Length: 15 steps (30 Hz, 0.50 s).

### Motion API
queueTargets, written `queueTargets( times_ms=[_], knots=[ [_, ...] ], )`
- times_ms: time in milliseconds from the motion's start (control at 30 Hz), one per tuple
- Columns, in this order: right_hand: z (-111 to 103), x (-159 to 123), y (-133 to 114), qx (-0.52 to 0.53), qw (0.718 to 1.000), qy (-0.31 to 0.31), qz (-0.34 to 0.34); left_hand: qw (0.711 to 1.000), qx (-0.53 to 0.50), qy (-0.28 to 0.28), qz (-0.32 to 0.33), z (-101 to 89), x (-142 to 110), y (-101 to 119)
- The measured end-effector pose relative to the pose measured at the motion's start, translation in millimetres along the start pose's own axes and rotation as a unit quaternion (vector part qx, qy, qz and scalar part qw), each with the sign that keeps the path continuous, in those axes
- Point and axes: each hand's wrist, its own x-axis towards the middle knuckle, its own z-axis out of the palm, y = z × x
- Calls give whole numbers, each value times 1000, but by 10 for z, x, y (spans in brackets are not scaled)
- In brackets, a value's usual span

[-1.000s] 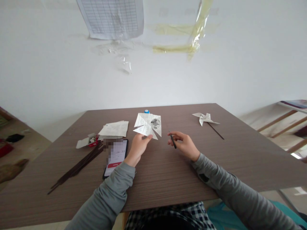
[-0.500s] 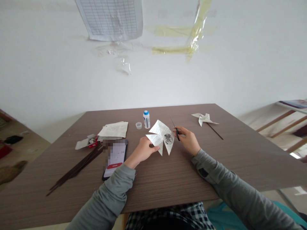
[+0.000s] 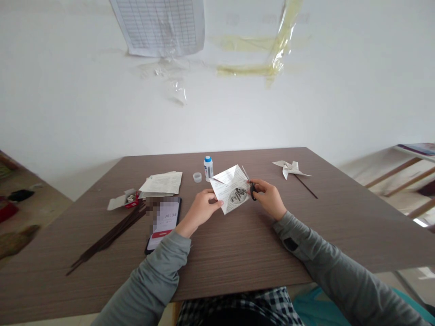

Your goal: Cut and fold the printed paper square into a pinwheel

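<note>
My left hand (image 3: 200, 210) pinches the lower left edge of a printed paper square (image 3: 231, 190) with cut flaps, held just above the brown table (image 3: 238, 253). My right hand (image 3: 270, 197) grips small black scissors (image 3: 250, 184) whose blades meet the paper's right edge. A small glue bottle with a blue cap (image 3: 208, 167) stands behind the paper, with a clear cap (image 3: 196, 177) beside it.
A finished paper pinwheel on a dark stick (image 3: 291, 170) lies at the far right. A phone (image 3: 163, 222), a bundle of dark sticks (image 3: 108, 237), a stack of paper sheets (image 3: 162, 183) and a small open box (image 3: 124, 199) lie to the left.
The paper has come down and to the right and has been turned. My right hand has brought the scissors up to its right edge.
</note>
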Motion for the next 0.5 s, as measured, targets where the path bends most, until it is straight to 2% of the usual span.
queueTargets(
  times_ms=[100, 300, 400, 500],
  knots=[
    [14, -22, -31, -2, 1000, 16, 4, 998, 11, 53, -37, -5, 11, -12],
    [73, -69, -114, -8, 1000, -3, 2, 985, -23, 154, -79, 5, 31, 3],
    [89, -84, -136, -10, 1000, -28, 6, 978, -57, 181, -90, 8, 35, 10],
    [116, -96, -146, 9, 999, -46, 16, 975, -93, 179, -96, 17, 31, 17]
  ],
)
